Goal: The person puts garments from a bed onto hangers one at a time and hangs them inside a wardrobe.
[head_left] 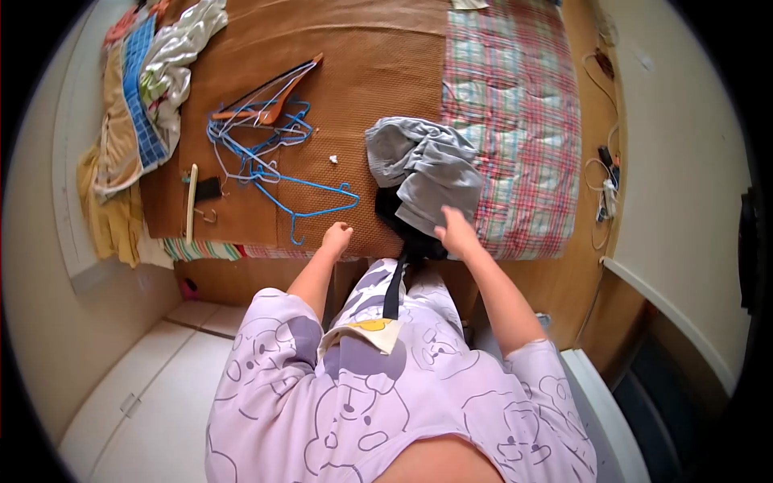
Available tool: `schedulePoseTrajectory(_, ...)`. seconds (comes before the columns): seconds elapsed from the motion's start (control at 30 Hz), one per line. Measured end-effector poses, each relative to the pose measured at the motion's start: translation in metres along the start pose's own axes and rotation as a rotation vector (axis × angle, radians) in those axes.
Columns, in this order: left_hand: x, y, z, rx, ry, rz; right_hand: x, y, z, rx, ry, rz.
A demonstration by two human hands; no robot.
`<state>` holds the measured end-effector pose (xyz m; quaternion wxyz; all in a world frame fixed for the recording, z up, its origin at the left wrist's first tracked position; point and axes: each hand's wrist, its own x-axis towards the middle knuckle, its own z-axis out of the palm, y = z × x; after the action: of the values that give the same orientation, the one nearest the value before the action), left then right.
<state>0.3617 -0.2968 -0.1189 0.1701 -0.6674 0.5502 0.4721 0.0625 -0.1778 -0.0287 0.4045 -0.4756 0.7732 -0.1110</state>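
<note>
A crumpled grey garment [435,165] lies at the bed's middle, on top of a black cloth [396,211]. My right hand [457,233] is at the near right edge of the grey garment, thumb and forefinger apart, with no fold visibly gripped. My left hand [338,239] hovers by the bed's front edge, fingers curled in and nothing seen in them. Left of it lies a blue hanger [310,213]. Beyond that is a tangle of blue and white wire hangers [258,141] with a wooden hanger [278,105]. A black strap [394,291] hangs down over my lap.
A brown woven mat [378,48] covers much of the bed, with a plaid quilt [515,121] along the right. Rumpled clothes and bedding [141,105] are heaped at the left. A pale hanger [192,205] lies beside a dark phone-like object [208,188]. Cables [605,193] run along the right ledge.
</note>
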Motion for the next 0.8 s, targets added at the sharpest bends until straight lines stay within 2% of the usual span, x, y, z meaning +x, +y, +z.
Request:
schedulePoseTrajectory(0.03, 0.004, -0.007, 0.000, -0.124, 0.053, -0.046, 0.027, 0.010, 0.006, -0.020, 0.126, -0.072)
schedulePoseTrajectory(0.07, 0.010, -0.014, -0.001, -0.242, 0.106, -0.087, 0.049, -0.005, -0.007, -0.074, 0.112, 0.025)
schedulePoseTrajectory(0.1, 0.023, -0.021, 0.003, -0.454, 0.158, -0.157, 0.068, -0.017, -0.020, -0.082, 0.122, 0.033)
schedulePoseTrajectory(0.13, 0.029, -0.023, 0.001, -0.461, 0.163, -0.169, 0.085, -0.028, -0.028, -0.158, 0.138, 0.053)
schedulePoseTrajectory(0.2, 0.031, -0.011, -0.009, -0.534, 0.482, -0.400, 0.114, -0.041, -0.039, -0.200, 0.096, 0.083)
schedulePoseTrajectory(0.23, 0.010, 0.014, -0.027, -0.540, 0.543, -0.525, 0.128, -0.036, -0.033, -0.208, 0.087, 0.077)
schedulePoseTrajectory(0.27, 0.017, 0.005, -0.028, -0.548, 0.545, -0.535, 0.139, -0.031, -0.028, -0.197, 0.039, 0.101)
schedulePoseTrajectory(0.33, 0.028, -0.016, -0.039, -0.128, 0.728, -0.374, 0.152, -0.019, -0.018, -0.191, -0.019, 0.117)
schedulePoseTrajectory(0.37, 0.032, -0.022, -0.045, -0.133, 0.730, -0.382, 0.152, -0.017, -0.016, -0.266, -0.068, 0.172)
schedulePoseTrajectory(0.43, 0.039, -0.029, -0.056, 0.339, 0.423, -0.303, 0.146, -0.013, -0.015, -0.350, -0.117, 0.224)
schedulePoseTrajectory(0.47, 0.042, -0.029, -0.060, 0.331, 0.422, -0.306, 0.139, -0.010, -0.016, -0.355, -0.104, 0.242)
schedulePoseTrajectory(0.53, 0.048, -0.028, -0.067, 0.361, 0.174, -0.298, 0.123, 0.005, -0.021, -0.365, -0.089, 0.259)
schedulePoseTrajectory(0.57, 0.044, -0.026, -0.063, 0.391, 0.217, -0.203, 0.114, 0.020, -0.023, -0.205, 0.064, 0.234)
schedulePoseTrajectory(0.6, 0.038, -0.022, -0.058, 0.384, 0.215, -0.205, 0.100, 0.022, -0.030, -0.044, 0.215, 0.205)
schedulePoseTrajectory(0.67, 0.024, -0.006, -0.053, 0.283, 0.284, 0.057, 0.071, 0.016, -0.059, 0.149, 0.383, 0.140)
schedulePoseTrajectory(0.7, 0.009, 0.005, -0.049, 0.327, 0.447, 0.169, 0.061, 0.021, -0.067, 0.148, 0.387, 0.132)
schedulePoseTrajectory(0.73, 0.003, 0.007, -0.053, 0.326, 0.454, 0.172, 0.051, 0.031, -0.076, 0.518, 0.436, 0.105)
schedulePoseTrajectory(0.77, -0.003, 0.011, -0.056, 0.245, 0.476, 0.290, 0.041, 0.035, -0.084, 0.889, 0.476, 0.073)
schedulePoseTrajectory(0.8, -0.011, 0.017, -0.062, 0.163, 0.496, 0.410, 0.030, 0.031, -0.094, 0.889, 0.481, 0.064)
